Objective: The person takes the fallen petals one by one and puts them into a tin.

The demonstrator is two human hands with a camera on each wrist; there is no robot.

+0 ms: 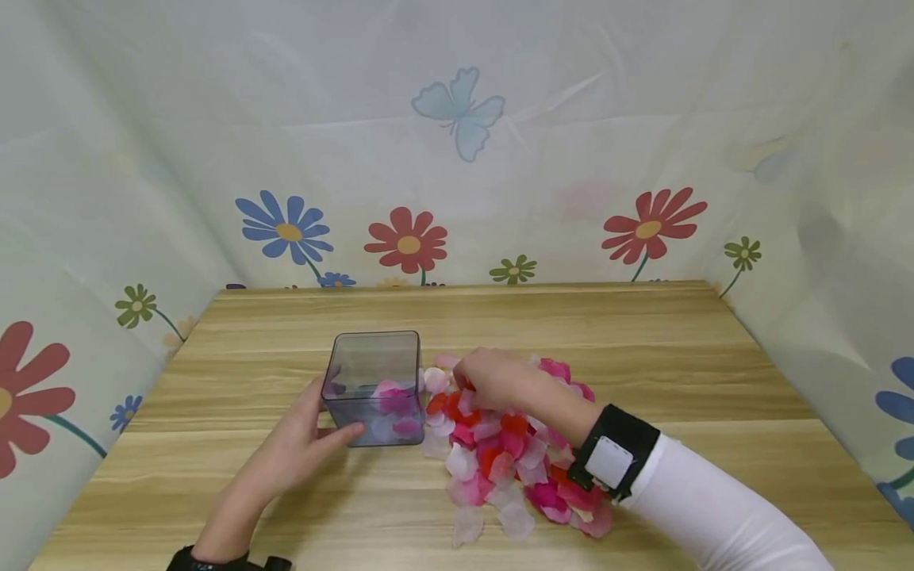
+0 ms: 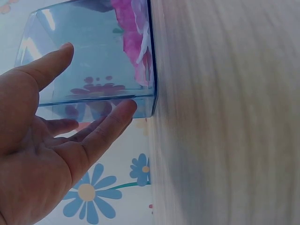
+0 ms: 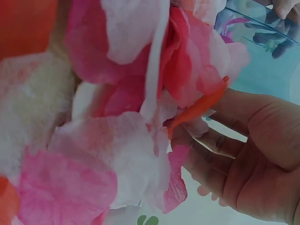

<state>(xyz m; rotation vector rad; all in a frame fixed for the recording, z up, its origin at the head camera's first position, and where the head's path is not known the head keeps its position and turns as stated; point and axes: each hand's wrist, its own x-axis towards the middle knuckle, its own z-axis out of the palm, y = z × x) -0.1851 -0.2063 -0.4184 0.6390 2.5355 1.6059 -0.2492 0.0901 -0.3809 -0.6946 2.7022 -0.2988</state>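
My left hand [image 1: 302, 438] is at the left side of a clear, bluish square plastic box [image 1: 374, 365]. Its thumb lies against the near face, and the other fingers extend along the left side, partly hidden by the box in the head view. Inside the box, a few pink and white petals [image 1: 392, 397] lie at the bottom. Over the far left part of a pile of fabric petals [image 1: 500, 456], my right hand [image 1: 493, 379] reaches down with curled fingers. In the right wrist view those fingers pinch petals, among them an orange petal [image 3: 199, 108].
The pile of red, pink and white petals spreads over the wooden tabletop [image 1: 286, 507], right beside the box. Behind the table and along its sides hangs a pale curtain [image 1: 535, 182] printed with flowers and a butterfly.
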